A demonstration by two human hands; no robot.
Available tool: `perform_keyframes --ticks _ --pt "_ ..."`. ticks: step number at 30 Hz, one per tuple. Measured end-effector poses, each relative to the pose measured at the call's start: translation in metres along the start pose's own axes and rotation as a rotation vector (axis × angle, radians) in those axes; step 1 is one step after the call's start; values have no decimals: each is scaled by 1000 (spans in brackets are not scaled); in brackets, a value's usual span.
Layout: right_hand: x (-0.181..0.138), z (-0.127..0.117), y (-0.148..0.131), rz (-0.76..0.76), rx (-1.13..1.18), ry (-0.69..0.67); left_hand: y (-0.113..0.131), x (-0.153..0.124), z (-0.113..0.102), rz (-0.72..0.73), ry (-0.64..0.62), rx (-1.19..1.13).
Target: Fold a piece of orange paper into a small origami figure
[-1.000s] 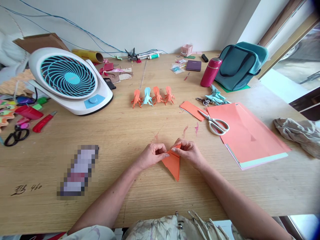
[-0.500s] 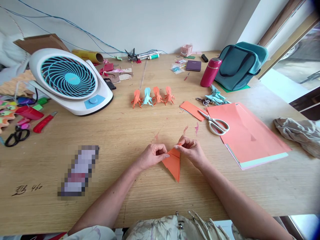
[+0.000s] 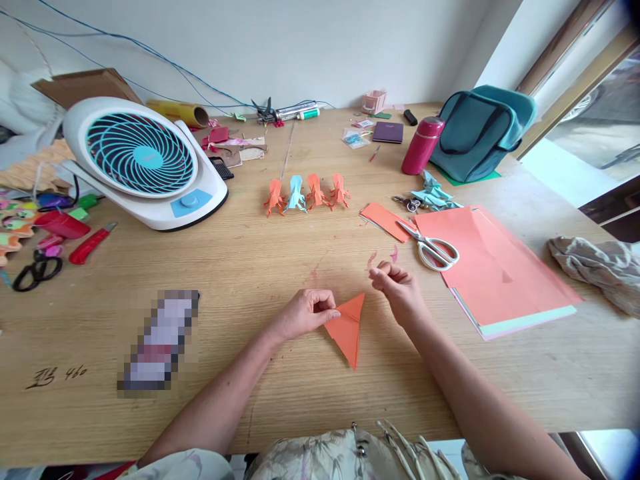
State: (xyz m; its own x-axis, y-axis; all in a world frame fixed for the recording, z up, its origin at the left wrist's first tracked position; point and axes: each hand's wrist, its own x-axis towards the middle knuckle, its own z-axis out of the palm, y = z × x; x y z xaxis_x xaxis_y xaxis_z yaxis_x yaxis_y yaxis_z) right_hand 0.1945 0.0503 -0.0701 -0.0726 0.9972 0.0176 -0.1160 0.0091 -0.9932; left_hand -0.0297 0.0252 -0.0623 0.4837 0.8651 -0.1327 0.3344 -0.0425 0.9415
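My left hand (image 3: 311, 312) pinches a folded orange paper (image 3: 346, 328) at its left edge, thumb on top. The paper is a narrow triangle with creases across it, one point toward me and another toward the upper right. Apart from it, to the right and slightly above, hovers my right hand (image 3: 399, 288), fingers curled together and nothing visible in them. Folded paper figures stand in a row farther back: a light-blue one (image 3: 295, 194) among orange ones (image 3: 315, 191).
White-handled scissors (image 3: 437, 253) lie across orange paper strips (image 3: 384, 221) and a stack of coloured sheets (image 3: 505, 267) at right. A fan (image 3: 200, 208) stands at left, with a blurred-out flat object (image 3: 159, 340) nearer me. A pink bottle (image 3: 423, 147) and teal bag (image 3: 475, 143) stand behind.
My right hand has let go of the paper's upper corner and moved up and right. The left hand keeps its hold, and the paper's upper right point now shows.
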Motion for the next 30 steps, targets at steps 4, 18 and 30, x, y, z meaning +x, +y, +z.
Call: perform_keyframes --ticks 4,18,30 --pt "2 -6 -1 16 3 -17 -4 2 -1 -11 16 -3" --pt "-10 16 4 69 -33 -187 3 0 0 18 18 34" --pt "-12 12 1 92 -77 -241 1 -1 -4 18 4 15"
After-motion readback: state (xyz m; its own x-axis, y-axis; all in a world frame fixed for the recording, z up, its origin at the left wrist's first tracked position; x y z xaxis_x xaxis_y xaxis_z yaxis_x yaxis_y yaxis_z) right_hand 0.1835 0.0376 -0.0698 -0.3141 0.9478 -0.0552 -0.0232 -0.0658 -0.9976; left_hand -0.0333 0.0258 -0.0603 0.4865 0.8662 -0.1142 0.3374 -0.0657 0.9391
